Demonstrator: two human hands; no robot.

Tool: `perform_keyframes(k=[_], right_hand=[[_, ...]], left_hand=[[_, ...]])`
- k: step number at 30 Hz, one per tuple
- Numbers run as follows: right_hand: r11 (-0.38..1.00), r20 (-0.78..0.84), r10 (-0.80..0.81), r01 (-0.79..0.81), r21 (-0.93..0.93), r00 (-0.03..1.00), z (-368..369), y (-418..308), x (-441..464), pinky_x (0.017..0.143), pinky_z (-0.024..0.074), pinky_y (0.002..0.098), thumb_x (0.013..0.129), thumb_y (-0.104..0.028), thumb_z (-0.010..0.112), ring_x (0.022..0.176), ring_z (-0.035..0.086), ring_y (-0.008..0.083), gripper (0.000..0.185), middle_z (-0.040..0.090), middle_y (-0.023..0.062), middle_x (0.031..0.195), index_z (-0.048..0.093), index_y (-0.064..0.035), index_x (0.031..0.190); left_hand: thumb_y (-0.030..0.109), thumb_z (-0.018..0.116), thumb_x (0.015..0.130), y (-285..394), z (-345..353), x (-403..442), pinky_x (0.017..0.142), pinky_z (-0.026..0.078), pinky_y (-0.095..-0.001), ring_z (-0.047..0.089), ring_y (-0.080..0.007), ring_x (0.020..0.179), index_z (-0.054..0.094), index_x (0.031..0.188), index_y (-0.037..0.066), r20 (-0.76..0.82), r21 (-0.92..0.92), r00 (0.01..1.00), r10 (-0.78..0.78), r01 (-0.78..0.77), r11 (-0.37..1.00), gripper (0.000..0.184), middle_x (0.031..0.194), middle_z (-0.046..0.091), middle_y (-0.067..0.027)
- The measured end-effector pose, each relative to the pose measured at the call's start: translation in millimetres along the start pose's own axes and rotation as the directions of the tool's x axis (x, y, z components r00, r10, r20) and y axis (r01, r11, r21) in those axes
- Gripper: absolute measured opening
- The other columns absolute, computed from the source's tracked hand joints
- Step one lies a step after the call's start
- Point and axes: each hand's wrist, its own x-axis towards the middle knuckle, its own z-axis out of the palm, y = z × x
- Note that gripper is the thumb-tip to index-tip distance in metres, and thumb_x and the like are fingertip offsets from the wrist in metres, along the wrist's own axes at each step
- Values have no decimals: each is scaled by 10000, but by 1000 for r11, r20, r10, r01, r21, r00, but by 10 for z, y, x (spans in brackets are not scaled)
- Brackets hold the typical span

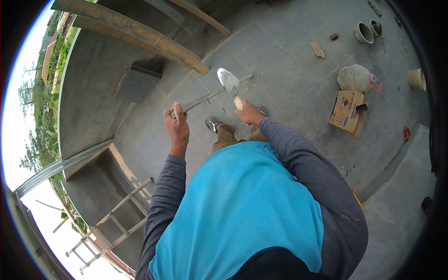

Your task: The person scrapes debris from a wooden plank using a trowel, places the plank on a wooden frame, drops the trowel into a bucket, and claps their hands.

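Observation:
My left hand (pixel 177 125) is closed around one end of a thin, mortar-stained wooden strip (pixel 199 100), which slants away to the upper right. In my right hand (pixel 249 113) is a trowel (pixel 228 80), gripped by its pale wooden handle. The trowel's blade points away from me and lies over the strip in this view; whether the two touch I cannot tell. Both hands are held out in front of my body, above the grey tiled floor (pixel 284 70).
Planks (pixel 140 35) lean at the upper left beside a grey wall (pixel 88 88). A wooden ladder (pixel 116 219) stands lower left. To the right are a cardboard box (pixel 344 109), a large plastic jug (pixel 353 78), buckets (pixel 364 33) and a wood scrap (pixel 317 49).

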Motion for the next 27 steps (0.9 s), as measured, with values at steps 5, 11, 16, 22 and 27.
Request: perform_keyframes(k=[5,11,16,22,27], right_hand=[[998,-146,42,-34,58,988,38,28,40,855,506,526,856,-321,597,977,638,486,497,627,362,1047,441,46,1152],[999,-197,32,-24,43,980,37,-81,-26,886,492,527,861,-322,590,1022,626,480,499,624,354,1082,444,50,1161],[999,-122,32,-36,-33,992,-34,-78,72,901,490,524,862,-309,593,1036,622,480,521,619,362,1086,416,58,1186],[998,-56,12,-15,-57,998,-63,-58,108,905,491,518,881,-325,587,1028,617,503,534,612,359,1107,412,65,1201],[997,131,61,-68,48,990,-35,-88,93,872,496,539,882,-315,607,993,622,505,503,622,356,1049,399,50,1160]], left_hand=[[400,639,962,-4,25,38,704,524,-252,578,-120,861,474,994,12,-22,-30,999,39,-39,999,423,1205,578,-194],[385,652,956,25,45,69,712,520,-249,576,-118,839,472,986,12,-34,-1,997,65,-65,998,416,1173,600,-197],[431,631,959,64,77,142,851,558,-321,561,-114,858,445,985,48,9,59,995,103,-104,993,427,926,513,-49],[386,667,948,98,100,152,682,497,-245,551,-98,819,477,974,19,-39,12,996,79,-79,997,414,1109,605,-154],[389,676,943,193,97,128,700,509,-252,539,-89,795,480,965,40,-53,3,998,22,-22,1000,401,896,556,-53]])
